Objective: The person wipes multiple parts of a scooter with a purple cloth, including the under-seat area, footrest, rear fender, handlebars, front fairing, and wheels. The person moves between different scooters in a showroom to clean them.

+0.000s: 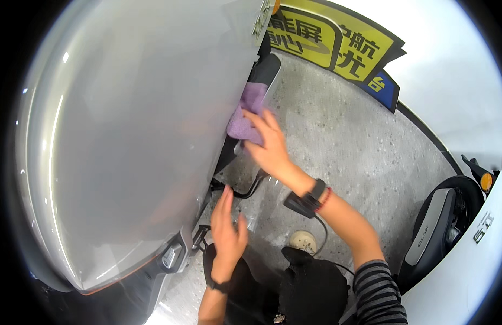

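My right hand (270,142), a little blurred, holds a purple cloth (242,124) against the dark lower trim (265,69) of a silver-grey motor scooter. Part of the cloth is hidden by the fingers, and another part lies along the trim beyond them. The scooter's large glossy body panel (133,122) takes up the left side of the view. My left hand (228,235) holds nothing; its fingers are stretched out beside the panel's lower edge, the thumb apart. Whether its fingertips touch the scooter I cannot tell. Between my hands a black bent bar (251,191) sticks out under the scooter.
Yellow signboards (358,50) with writing and a blue one (381,91) stand at the far side. To the right is another scooter (458,268) with a black wheel and an orange reflector. A cable (325,235) hangs from my right wrist over the grey speckled floor (336,134).
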`<state>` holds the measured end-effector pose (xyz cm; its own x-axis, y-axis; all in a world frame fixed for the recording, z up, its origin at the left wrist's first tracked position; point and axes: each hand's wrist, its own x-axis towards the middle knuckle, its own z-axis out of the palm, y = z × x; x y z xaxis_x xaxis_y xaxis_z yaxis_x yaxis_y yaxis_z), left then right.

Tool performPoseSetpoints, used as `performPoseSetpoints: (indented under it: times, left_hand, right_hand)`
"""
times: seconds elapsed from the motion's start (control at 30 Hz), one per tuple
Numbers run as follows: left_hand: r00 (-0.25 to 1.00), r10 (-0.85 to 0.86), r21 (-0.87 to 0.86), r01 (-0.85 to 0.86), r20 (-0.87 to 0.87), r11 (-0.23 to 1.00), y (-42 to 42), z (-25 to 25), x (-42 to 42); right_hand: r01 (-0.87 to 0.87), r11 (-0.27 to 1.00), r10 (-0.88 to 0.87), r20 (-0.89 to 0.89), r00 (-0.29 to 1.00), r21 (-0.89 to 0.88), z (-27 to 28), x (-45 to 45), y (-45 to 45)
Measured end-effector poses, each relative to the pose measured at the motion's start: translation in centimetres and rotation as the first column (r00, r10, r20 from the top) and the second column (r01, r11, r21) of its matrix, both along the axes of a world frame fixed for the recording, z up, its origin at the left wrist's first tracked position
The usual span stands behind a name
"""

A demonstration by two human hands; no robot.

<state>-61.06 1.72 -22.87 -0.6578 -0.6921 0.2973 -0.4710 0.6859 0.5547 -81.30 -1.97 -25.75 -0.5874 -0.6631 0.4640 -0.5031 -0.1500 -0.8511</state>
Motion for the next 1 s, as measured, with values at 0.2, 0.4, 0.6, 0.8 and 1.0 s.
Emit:
performPoseSetpoints:
  times: [0.2,0.4,0.6,0.8,1.0]
  left_hand:
    - [0.992,0.019,-0.200,0.007,0.125,0.980,-6.2,-1.0,-13.6]
    - [0.979,0.104,-0.365,-0.034,0.174,0.931,-7.2,-2.6,-16.9]
    - [0.995,0.056,-0.362,-0.022,0.084,0.932,-7.8,-0.4,-18.9]
    - [0.943,0.090,-0.332,0.023,0.322,0.943,-10.6,2.2,-21.2]
    - [0.966,0.117,-0.395,-0.017,0.232,0.919,-10.4,-1.4,-22.7]
  right_hand:
    - [0.137,0.990,-0.107,-0.529,0.842,0.018,-2.3,-5.2,-5.3]
    - [0.081,0.996,-0.046,-0.618,0.785,0.028,-2.3,-8.0,-6.9]
    - [0.092,0.993,-0.058,-0.384,0.922,0.069,-2.7,-8.3,-7.9]
    - [0.186,0.977,-0.179,-0.072,0.981,0.107,-1.7,-9.8,-11.0]
    - [0.586,0.701,-0.291,-0.587,0.756,0.406,0.1,-15.7,-13.2]
